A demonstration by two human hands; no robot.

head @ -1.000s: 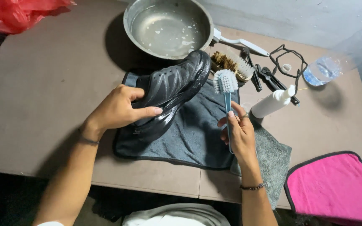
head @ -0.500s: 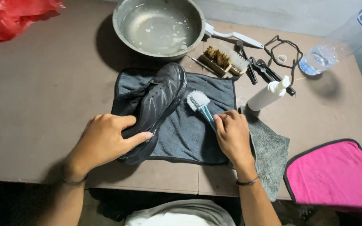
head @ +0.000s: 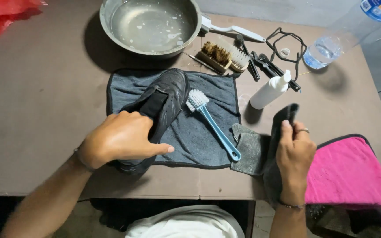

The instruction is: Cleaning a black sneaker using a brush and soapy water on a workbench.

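Head view. Your left hand (head: 120,141) lies flat over the heel end of the black shoe (head: 166,99), fingers curled around its collar and thumb stretched toward your right, pinning it on the dark grey towel (head: 208,132). Your right hand (head: 295,152) has its fingers closed on a fold of the grey cloth (head: 254,150), lifting one corner above your fingertips while the rest trails on the table (head: 40,110). The blue-handled brush (head: 212,123) lies loose between your two hands, bristles just beside the shoe's toe, touched by neither hand.

Step in hand, as a judgement: scrubbing is paused and wiping begins. The next move calls for bringing the cloth across to the shoe while the left hand keeps it steady.

Beyond your fingertips stand a metal basin (head: 151,26) of sudsy water, a wooden brush (head: 223,55), a white squeeze bottle (head: 270,90) and a clear water bottle (head: 331,44). A pink cloth (head: 353,176) lies just right of your right hand. The surface is a brown tabletop against a grey wall.
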